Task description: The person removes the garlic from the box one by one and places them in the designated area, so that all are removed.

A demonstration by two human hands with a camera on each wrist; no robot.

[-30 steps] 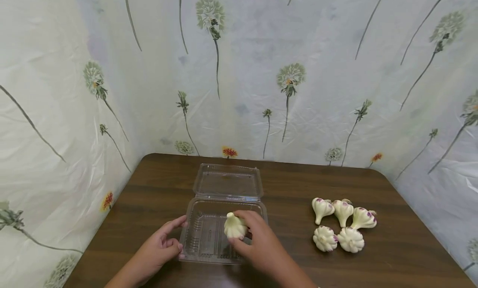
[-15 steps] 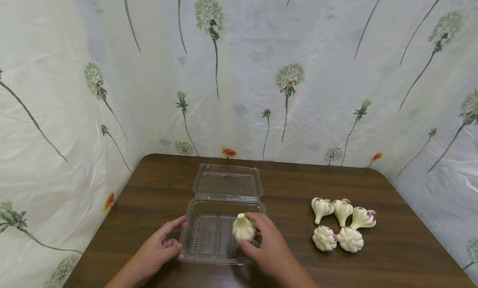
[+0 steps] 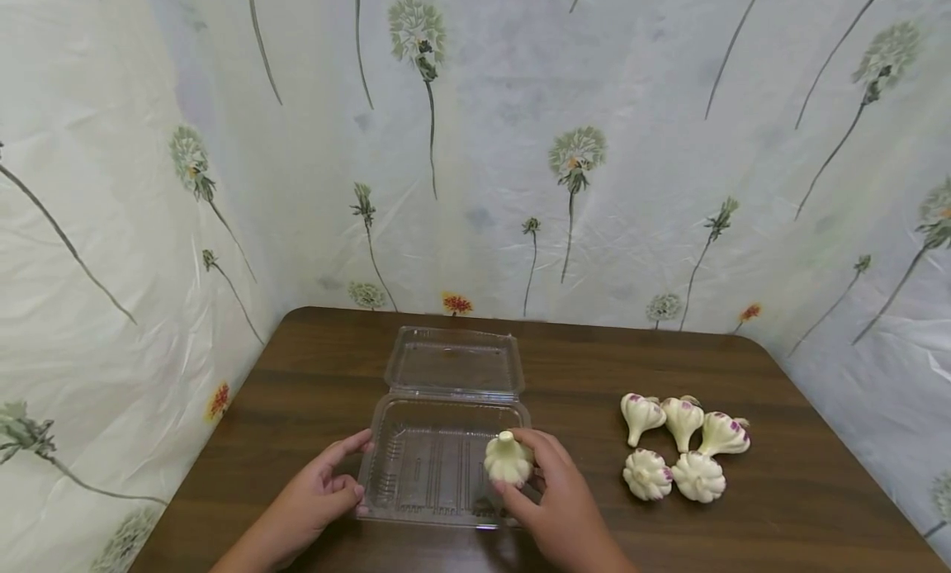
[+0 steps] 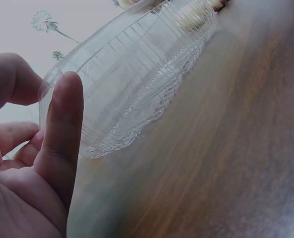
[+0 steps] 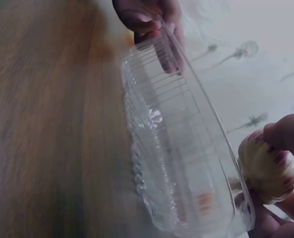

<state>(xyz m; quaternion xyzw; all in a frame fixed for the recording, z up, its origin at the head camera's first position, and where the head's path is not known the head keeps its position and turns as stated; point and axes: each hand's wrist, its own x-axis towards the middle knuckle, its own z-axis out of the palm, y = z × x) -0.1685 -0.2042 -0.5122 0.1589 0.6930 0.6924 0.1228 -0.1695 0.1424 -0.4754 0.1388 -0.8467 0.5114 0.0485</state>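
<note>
A clear plastic clamshell container (image 3: 423, 466) lies unfolded on the table, its lid (image 3: 455, 362) laid back at the far side. My left hand (image 3: 315, 490) holds the container's left rim; in the left wrist view the thumb (image 4: 65, 111) stands against the outer wall, with other fingers at the rim. My right hand (image 3: 553, 494) grips a garlic bulb (image 3: 508, 460) between thumb and fingers, stem up, over the container's right edge. In the right wrist view the bulb (image 5: 265, 168) shows purple streaks beside the rim. The container holds nothing visible.
Several more garlic bulbs (image 3: 682, 424) lie grouped on the right of the dark wooden table (image 3: 579, 367). A pale sheet printed with dandelions (image 3: 475, 144) hangs behind the table and along both sides.
My right hand has moved to the right with the garlic bulb, from over the container's middle to its right edge. The left hand and the container have stayed in place.
</note>
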